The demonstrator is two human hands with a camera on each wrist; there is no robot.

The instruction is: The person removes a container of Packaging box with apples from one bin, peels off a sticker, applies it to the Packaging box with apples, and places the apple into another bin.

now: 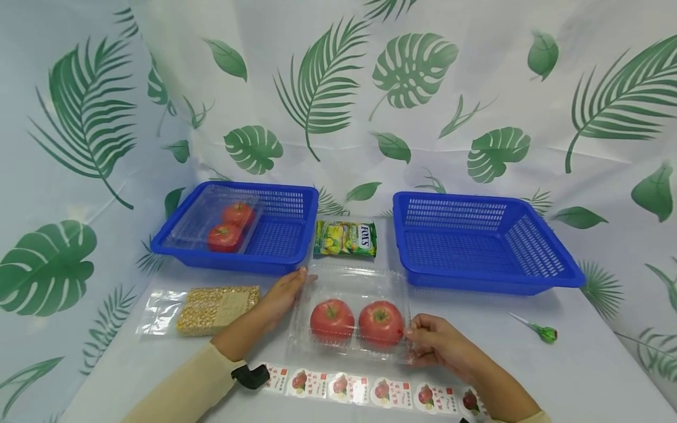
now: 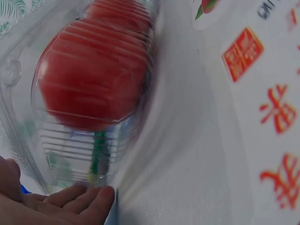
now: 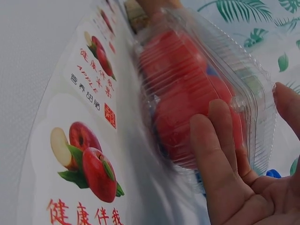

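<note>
A clear plastic clamshell box (image 1: 351,282) with two red apples (image 1: 332,321) inside stands at the middle of the table, its lid over the fruit. My left hand (image 1: 285,292) touches the box's left side near the back corner, fingers fairly straight in the left wrist view. At the right side, my right hand (image 1: 436,341) holds the box near its front corner. In the right wrist view, fingers (image 3: 213,145) lie along the ribbed wall while another fingertip meets the rim. Along the front runs a strip of apple-printed stickers (image 1: 346,388).
A blue basket (image 1: 280,262) at back left holds another clear box of apples (image 1: 224,237). Another blue basket (image 1: 486,283) stands back right. Between them lies a green candy packet (image 1: 345,239). A bag of corn kernels (image 1: 217,310) is left, a lollipop (image 1: 545,333) right.
</note>
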